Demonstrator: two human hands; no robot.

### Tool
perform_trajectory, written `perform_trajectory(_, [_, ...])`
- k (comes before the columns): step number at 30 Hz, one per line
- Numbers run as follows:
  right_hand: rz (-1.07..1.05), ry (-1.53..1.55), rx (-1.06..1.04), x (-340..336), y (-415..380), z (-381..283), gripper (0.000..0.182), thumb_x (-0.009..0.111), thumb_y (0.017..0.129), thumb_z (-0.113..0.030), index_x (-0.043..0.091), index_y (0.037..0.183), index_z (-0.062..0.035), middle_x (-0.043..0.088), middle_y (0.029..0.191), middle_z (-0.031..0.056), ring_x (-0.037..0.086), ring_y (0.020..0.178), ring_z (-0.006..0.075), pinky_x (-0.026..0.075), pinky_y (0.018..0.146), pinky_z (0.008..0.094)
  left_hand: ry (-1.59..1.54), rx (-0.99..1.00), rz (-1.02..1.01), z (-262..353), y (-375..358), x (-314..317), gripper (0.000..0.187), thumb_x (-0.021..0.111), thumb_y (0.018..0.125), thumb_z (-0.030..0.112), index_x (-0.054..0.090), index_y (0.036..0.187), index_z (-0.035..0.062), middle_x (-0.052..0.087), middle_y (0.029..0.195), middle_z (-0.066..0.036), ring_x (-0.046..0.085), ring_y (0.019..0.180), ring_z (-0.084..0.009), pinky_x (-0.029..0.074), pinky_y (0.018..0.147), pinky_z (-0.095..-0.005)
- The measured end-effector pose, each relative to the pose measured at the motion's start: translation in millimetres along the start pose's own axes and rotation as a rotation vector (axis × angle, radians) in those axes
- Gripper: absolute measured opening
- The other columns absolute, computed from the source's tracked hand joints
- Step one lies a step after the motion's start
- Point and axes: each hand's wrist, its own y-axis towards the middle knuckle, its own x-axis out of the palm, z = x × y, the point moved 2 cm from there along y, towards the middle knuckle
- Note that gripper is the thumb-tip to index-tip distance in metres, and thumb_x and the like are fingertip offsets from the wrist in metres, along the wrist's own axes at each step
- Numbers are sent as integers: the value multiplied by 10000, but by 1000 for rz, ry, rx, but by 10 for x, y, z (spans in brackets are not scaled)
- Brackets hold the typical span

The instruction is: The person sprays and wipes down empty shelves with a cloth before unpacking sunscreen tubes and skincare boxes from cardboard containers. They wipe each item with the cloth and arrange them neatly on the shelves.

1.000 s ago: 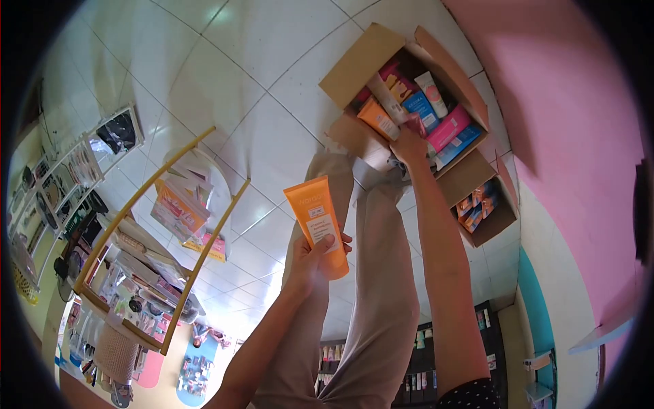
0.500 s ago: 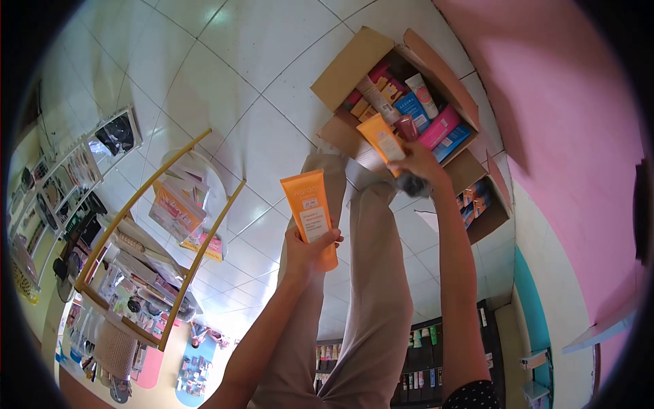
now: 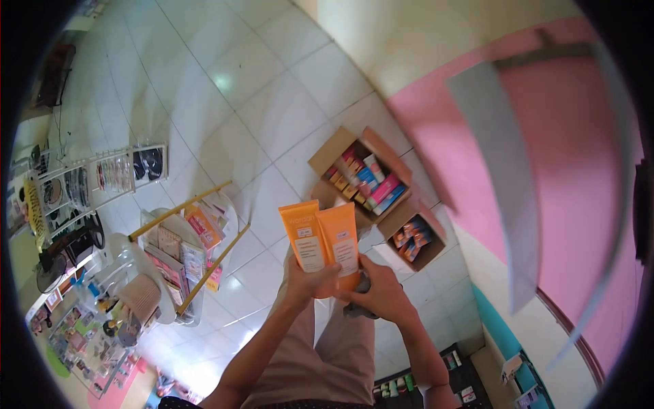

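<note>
Two orange squeeze tubes with pale labels are held up side by side in front of my legs. My left hand [image 3: 312,279] is wrapped round the lower part of the left tube [image 3: 302,228], its thumb reaching toward the other one. My right hand [image 3: 383,293] grips the right tube [image 3: 338,228] near its base, along with a bunched dark grey cloth [image 3: 361,310]. The right tube overlaps the edge of the left one. The tubes' lower ends are partly hidden by my fingers.
Beyond my hands, an open cardboard box [image 3: 327,155] of packaged cosmetics stands on the tiled floor, with a smaller open box [image 3: 428,262] beside it. Left are a chair with yellow rails [image 3: 180,213] and a white rack [image 3: 102,198]. A pink wall [image 3: 436,129] rises at right.
My right hand has brought its tube and the cloth from beside the box to the tube in my left hand. The view has shifted, and the boxes appear lower and smaller.
</note>
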Motion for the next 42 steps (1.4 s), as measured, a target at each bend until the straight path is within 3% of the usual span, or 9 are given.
perform_trajectory(7, [13, 284, -175, -399, -1197, -671, 548, 636, 681, -322, 459, 1087, 0, 551, 985, 108, 529, 908, 211, 407, 776, 299, 57, 197, -148, 673, -925, 582, 353, 670, 623, 23, 507, 934, -17, 574, 839, -77, 573, 719, -142, 483, 652, -266])
perform_trajectory(12, [43, 1511, -249, -796, -1974, -786, 385, 414, 835, -302, 467, 1061, 6, 521, 1027, 114, 499, 954, 216, 379, 856, 321, -6, 370, -355, 1188, -1486, 1241, 310, 666, 623, 16, 527, 899, -15, 583, 815, -80, 577, 687, -139, 488, 627, -261])
perform_trajectory(14, [427, 1602, -375, -914, -2375, -879, 398, 354, 855, -321, 458, 1067, -1, 515, 1035, 124, 486, 971, 212, 371, 874, 349, 90, 437, -448, 1245, -1614, 1437, 287, 667, 627, 24, 536, 879, -19, 588, 800, -75, 576, 695, -125, 484, 637, -251])
perform_trajectory(16, [599, 1564, -613, -995, -2692, -1156, 298, 417, 831, -186, 479, 1057, -3, 517, 1044, 107, 487, 975, 213, 359, 887, 364, 211, 512, -468, 1426, -1930, 1715, 289, 669, 633, 41, 539, 884, -21, 591, 799, -64, 572, 693, -112, 478, 630, -236])
perform_trajectory(20, [1246, -84, -765, -891, -2962, -1603, 302, 457, 785, -55, 483, 1084, -20, 461, 1146, 140, 399, 1103, 295, 297, 924, 394, 317, 707, -630, 1495, -2335, 2124, 284, 666, 636, 42, 537, 882, -16, 587, 805, -64, 570, 692, -116, 475, 628, -235])
perform_trajectory(24, [1307, -323, -777, -782, -3198, -1564, 319, 463, 772, -59, 484, 1088, -27, 435, 1178, 133, 350, 1140, 316, 172, 957, 484, 293, 673, -692, 1559, -2525, 2269, 286, 663, 634, 34, 525, 881, -8, 577, 809, -65, 568, 706, -121, 477, 640, -237])
perform_trajectory(36, [1403, -283, -877, -807, -3540, -1462, 251, 450, 774, -29, 517, 1014, 0, 465, 1140, 135, 383, 1116, 305, 200, 961, 451, 320, 858, -825, 1471, -2674, 2460, 301, 643, 645, -4, 501, 910, 5, 569, 834, -68, 570, 733, -128, 476, 649, -234])
perform_trajectory(39, [1534, -109, -1040, -686, -3638, -1186, 83, 485, 761, -22, 546, 801, 18, 568, 822, 107, 516, 895, 238, 393, 802, 348, 345, 820, -910, 1411, -2761, 2569, 291, 637, 644, -20, 503, 901, 8, 571, 824, -72, 575, 729, -135, 482, 645, -245])
perform_trajectory(42, [1408, 598, -582, -619, -3842, -846, 71, 529, 753, -48, 544, 779, 17, 563, 772, 79, 509, 825, 141, 405, 716, 283, 330, 782, -1014, 1376, -2925, 2711, 313, 639, 631, -32, 498, 907, 6, 573, 818, -76, 580, 716, -147, 489, 642, -258])
